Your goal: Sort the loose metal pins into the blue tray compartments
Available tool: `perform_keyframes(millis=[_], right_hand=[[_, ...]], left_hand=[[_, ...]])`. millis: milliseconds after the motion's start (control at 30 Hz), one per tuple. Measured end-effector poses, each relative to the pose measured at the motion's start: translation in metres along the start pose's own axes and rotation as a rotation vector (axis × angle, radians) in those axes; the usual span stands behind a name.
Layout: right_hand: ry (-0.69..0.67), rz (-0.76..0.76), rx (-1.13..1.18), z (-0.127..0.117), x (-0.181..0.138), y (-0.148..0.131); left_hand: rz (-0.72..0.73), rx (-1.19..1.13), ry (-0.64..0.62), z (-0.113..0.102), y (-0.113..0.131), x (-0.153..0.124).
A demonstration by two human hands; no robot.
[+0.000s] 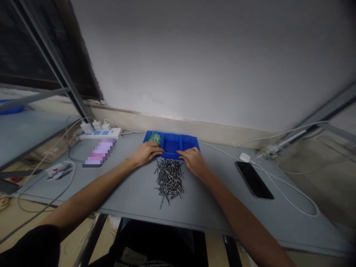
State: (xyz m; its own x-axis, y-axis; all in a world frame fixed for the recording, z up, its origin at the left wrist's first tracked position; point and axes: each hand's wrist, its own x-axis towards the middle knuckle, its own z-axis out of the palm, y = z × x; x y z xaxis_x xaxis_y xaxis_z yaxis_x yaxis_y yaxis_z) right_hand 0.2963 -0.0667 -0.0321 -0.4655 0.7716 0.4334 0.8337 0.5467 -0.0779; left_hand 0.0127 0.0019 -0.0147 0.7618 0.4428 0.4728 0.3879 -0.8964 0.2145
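Observation:
A blue tray (171,143) with three compartments stands at the back of the table, near the wall. Green-and-white packaging (156,138) lies in its left compartment. My left hand (145,152) grips the front left edge, fingers together over the rim. At the front right, my right hand (194,160) has its fingers on the rim, closed around that edge; its thumb is partly hidden. Directly in front of the tray, between my forearms, lies a loose heap of small silvery metal pins that look like blind rivets (169,178).
A power strip (111,133) with several white plugs stands at the back left, near a pixelated purple phone-shaped thing (99,154). To the right lie a black phone (254,180), a white charger (244,157) and a looping cable. A crumpled wrapper (58,170) is far left.

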Motion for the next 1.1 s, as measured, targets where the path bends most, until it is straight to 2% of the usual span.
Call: perform_keyframes(millis=[200, 333, 633, 767, 833, 900, 933, 1000, 1100], right_hand=[[-0.012, 0.053, 0.020, 0.004, 0.002, 0.006], [-0.005, 0.042, 0.066, 0.003, 0.003, 0.009], [-0.045, 0.019, 0.004, 0.000, 0.004, 0.005], [-0.033, 0.014, 0.005, -0.011, 0.003, 0.006], [0.021, 0.025, 0.055, -0.023, -0.001, 0.005], [0.075, 0.055, 0.123, -0.037, -0.012, -0.004], [0.071, 0.060, 0.157, -0.043, -0.019, -0.010], [-0.026, 0.031, 0.215, -0.051, -0.038, -0.029], [-0.154, -0.056, 0.208, -0.049, -0.069, -0.058]], left_hand=[[-0.007, 0.008, 0.011, 0.000, -0.003, -0.003], [-0.013, 0.022, -0.002, 0.000, -0.002, 0.000], [0.010, 0.023, -0.015, -0.001, -0.004, 0.001], [-0.010, 0.097, -0.022, -0.005, 0.000, 0.002], [-0.068, 0.127, 0.027, -0.012, 0.014, 0.000], [-0.164, 0.100, 0.085, -0.022, 0.038, -0.006], [-0.182, 0.063, 0.066, -0.026, 0.053, -0.012], [-0.130, 0.002, -0.060, -0.029, 0.085, -0.028], [-0.017, 0.013, -0.219, -0.020, 0.122, -0.053]])
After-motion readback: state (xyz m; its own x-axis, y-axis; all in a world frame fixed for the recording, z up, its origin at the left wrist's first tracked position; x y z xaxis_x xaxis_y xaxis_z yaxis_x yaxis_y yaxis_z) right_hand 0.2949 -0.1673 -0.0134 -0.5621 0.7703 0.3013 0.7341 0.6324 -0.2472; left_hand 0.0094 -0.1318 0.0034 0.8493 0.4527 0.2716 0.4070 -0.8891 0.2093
